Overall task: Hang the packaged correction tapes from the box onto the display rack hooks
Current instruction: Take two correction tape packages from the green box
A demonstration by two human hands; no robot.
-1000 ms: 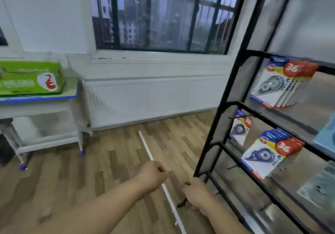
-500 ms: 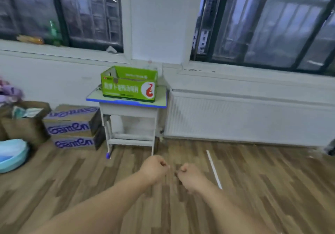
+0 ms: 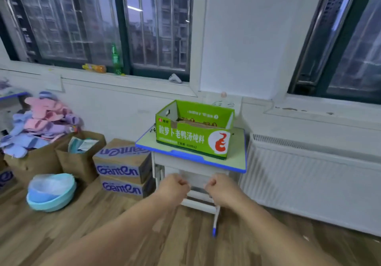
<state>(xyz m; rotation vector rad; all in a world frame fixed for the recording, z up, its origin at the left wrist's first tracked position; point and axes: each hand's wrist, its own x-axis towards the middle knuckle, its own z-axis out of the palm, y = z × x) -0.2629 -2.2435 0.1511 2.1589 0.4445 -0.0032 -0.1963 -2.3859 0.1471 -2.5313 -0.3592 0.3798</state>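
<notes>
A green cardboard box with red and white print stands open on a small blue-edged desk against the wall. Brown packaging shows inside the box; I cannot make out single correction tapes. My left hand and my right hand are held out in front of me below the desk top, both curled into fists with nothing in them. Neither hand touches the box or the desk. The display rack is out of view.
Two stacked printed cartons sit left of the desk, with brown paper bags of cloth and a light blue basin further left. A white radiator runs along the wall on the right. Wooden floor lies underfoot.
My view has swung left from the display rack to the desk, and I have come closer to the green box. Both hands stay fisted and empty.
</notes>
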